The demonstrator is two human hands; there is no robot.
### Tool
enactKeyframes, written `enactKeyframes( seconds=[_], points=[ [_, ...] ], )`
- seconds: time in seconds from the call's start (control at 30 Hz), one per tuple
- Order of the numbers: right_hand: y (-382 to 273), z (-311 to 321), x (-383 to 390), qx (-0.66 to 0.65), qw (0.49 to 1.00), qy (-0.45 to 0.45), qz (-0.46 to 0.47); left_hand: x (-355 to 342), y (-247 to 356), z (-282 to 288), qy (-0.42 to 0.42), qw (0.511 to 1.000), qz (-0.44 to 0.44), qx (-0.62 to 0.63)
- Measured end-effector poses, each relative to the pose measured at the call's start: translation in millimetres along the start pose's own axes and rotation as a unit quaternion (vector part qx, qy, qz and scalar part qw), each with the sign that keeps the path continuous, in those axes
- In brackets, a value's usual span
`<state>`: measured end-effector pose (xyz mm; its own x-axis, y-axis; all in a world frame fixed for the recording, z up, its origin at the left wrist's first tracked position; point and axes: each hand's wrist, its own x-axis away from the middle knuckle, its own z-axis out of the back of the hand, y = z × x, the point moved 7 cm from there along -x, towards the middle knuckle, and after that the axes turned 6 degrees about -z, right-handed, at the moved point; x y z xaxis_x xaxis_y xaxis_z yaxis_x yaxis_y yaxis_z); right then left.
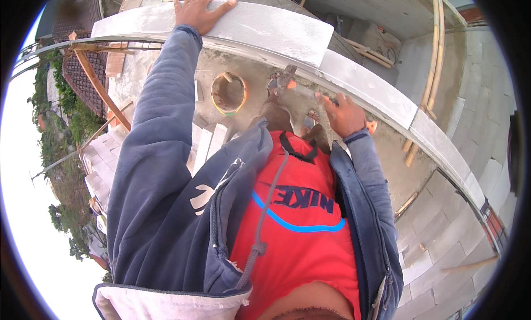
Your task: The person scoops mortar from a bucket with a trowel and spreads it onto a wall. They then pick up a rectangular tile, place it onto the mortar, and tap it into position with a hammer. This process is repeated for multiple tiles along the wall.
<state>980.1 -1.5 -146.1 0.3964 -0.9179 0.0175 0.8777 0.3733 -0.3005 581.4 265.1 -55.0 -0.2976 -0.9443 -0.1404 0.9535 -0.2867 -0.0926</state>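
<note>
My left hand (pixel 202 13) rests with fingers spread on a long white block (pixel 276 29) at the top of the wall, near its far edge. My right hand (pixel 344 112), below the wall's near side at right of centre, is closed on a hammer (pixel 288 74) with a dark head and orange on its handle; the head is beside the wall, above my feet. Another row of pale blocks (pixel 376 87) continues to the right from the block under my left hand. My feet in sandals show partly beneath the hammer.
An orange-rimmed bucket (pixel 241 104) stands on the concrete floor, with loose white blocks (pixel 203 146) nearby. Wooden beams (pixel 97 82), roofs and trees are at left. Beyond the wall are a lower space, bamboo poles (pixel 434 54) and a block wall (pixel 489 99).
</note>
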Motion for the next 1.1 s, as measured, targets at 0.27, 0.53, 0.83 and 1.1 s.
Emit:
enactKeyframes(
  seconds=[0.27, 0.53, 0.83, 1.1],
  points=[
    [0, 0, 8, -0.039, 0.999, 0.015, 0.001, -3, 10, 9, -0.041, 0.999, 0.024, 0.015],
    [11, 0, 28, -0.091, 0.995, 0.01, -0.031, -5, 17, 17, -0.053, 0.998, 0.032, 0.015],
    [46, -34, 144, -0.291, 0.913, -0.084, -0.274, -2, 23, 31, -0.048, 0.998, 0.007, 0.044],
    [-54, 96, 75, -0.307, 0.927, 0.013, -0.214, 93, -116, 48, 0.303, 0.885, 0.288, 0.204]
  ],
)
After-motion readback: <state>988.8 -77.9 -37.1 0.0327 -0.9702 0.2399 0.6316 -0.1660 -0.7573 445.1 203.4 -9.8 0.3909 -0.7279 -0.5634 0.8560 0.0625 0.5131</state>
